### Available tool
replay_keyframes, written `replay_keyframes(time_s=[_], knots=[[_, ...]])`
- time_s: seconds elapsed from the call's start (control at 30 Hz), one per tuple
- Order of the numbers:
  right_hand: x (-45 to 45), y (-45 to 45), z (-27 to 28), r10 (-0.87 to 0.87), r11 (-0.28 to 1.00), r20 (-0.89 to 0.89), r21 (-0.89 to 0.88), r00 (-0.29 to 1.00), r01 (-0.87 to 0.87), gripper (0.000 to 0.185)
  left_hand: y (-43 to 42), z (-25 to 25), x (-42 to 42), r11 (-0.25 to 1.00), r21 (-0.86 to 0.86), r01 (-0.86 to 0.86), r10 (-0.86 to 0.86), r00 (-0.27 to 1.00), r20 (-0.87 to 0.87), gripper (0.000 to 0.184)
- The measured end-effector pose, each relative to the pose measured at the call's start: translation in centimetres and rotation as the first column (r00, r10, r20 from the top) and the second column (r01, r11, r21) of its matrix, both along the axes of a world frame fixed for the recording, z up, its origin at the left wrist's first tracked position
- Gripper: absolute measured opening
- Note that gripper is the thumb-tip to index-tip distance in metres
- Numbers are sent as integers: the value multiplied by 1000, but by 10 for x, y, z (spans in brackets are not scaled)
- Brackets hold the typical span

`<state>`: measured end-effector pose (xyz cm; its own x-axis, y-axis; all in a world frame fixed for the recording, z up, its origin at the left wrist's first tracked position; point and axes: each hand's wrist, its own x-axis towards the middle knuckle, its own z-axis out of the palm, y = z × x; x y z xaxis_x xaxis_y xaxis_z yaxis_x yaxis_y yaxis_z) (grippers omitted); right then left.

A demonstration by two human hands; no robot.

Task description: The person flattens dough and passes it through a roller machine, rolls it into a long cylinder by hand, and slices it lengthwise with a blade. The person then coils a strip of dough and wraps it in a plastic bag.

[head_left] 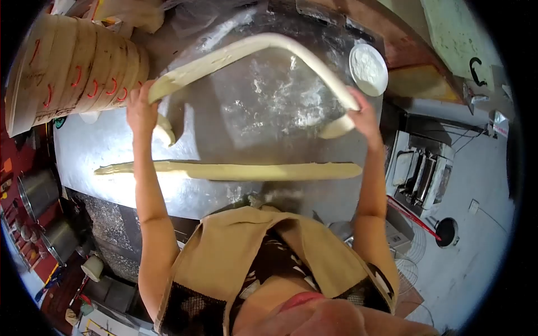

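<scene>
A long rope of pale dough point(235, 53) arches across the far part of the metal table point(213, 134). My left hand point(142, 109) grips it toward one end, and a short tail of dough hangs below that hand. Toward the other end, my right hand point(364, 115) has its fingers wrapped round the rope, with another tail bent inward beneath. Nearer my body lies a second, straight dough strip point(252, 171), flat on the table and touched by neither hand. Loose flour point(308, 101) is scattered between the two pieces.
Stacked steamer baskets point(78, 67) with red ties stand at the left edge. A white bowl of flour point(367, 68) sits at the far right. Beyond the table's right side is a roller machine point(420, 171) and a black pan point(447, 232). Metal pots point(39, 193) are at the lower left.
</scene>
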<state>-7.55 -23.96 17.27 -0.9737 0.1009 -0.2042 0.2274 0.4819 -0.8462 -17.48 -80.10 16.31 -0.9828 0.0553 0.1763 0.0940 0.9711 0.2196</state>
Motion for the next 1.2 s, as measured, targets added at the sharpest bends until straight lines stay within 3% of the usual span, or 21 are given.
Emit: replay_keyframes(time_s=[0.03,0.1,0.13,0.17,0.23,0.37,0.4,0.47,0.53,0.6,0.67,0.7,0.77,0.83,0.87,0.93,1.0,1.03,1.07,1.13,1.2], knots=[[3,21,-5,-9,1000,4,-2,1000,9,63,-8,-4,-1,987,-144,-68,84,990,112,57],[10,51,-29,-30,886,159,460,987,-47,58,-11,-36,-4,886,-455,-91,196,962,189,63],[11,46,-42,-21,917,90,398,996,-17,52,-7,-55,-10,795,-602,-77,216,963,161,66],[5,20,-38,-29,946,-98,320,995,59,48,24,-25,-14,921,-376,106,76,894,440,68],[-22,-28,-30,66,924,-307,379,949,59,39,69,-38,-27,926,210,315,-337,938,83,58],[-89,-41,-13,-129,824,-580,388,804,412,25,155,-56,-58,875,211,436,-404,897,-179,39],[-101,-24,-14,-129,820,-581,394,804,416,25,162,-74,-58,925,129,356,-335,929,-159,37],[-111,22,-20,-361,591,-324,646,875,483,23,169,-81,-58,964,42,261,-253,957,-145,35],[-113,48,-41,-332,707,-61,644,941,291,27,168,-75,-50,945,175,277,-252,955,-156,33],[-107,95,-96,-75,678,-273,691,959,250,27,155,-75,-41,881,272,386,-323,913,-247,35],[-101,88,-71,-180,823,-380,447,908,350,24,135,-40,-10,928,194,319,-270,932,-243,40],[-91,61,-39,-90,780,-446,525,891,341,25,110,-37,5,963,147,226,-183,949,-257,44],[-75,8,-8,-69,721,-231,660,971,208,30,61,-36,39,992,100,-71,91,974,-207,53],[-63,-26,-35,209,734,-135,676,969,-64,27,15,-57,65,887,215,-409,450,871,-199,63],[-55,-96,-5,274,695,-117,710,955,-112,25,1,-67,79,771,243,-588,627,767,-133,67],[-50,-188,-22,415,785,-72,532,907,-317,15,-27,-81,88,756,272,-595,620,784,-7,72],[-51,-283,-16,635,715,-60,422,770,-557,6,-41,-83,87,651,547,-527,396,850,347,64],[-53,-320,-19,665,735,-232,374,710,-566,4,-42,-73,86,345,777,-526,334,843,422,54],[-59,-353,9,686,695,-72,360,724,-622,20,-43,-60,89,338,782,-524,333,844,421,54],[-80,-393,6,579,785,-205,402,789,-471,15,-47,-39,98,117,856,-503,447,796,407,49],[-101,-403,-2,551,692,-65,593,832,-412,12,-54,-48,99,201,883,-425,496,821,282,48]])
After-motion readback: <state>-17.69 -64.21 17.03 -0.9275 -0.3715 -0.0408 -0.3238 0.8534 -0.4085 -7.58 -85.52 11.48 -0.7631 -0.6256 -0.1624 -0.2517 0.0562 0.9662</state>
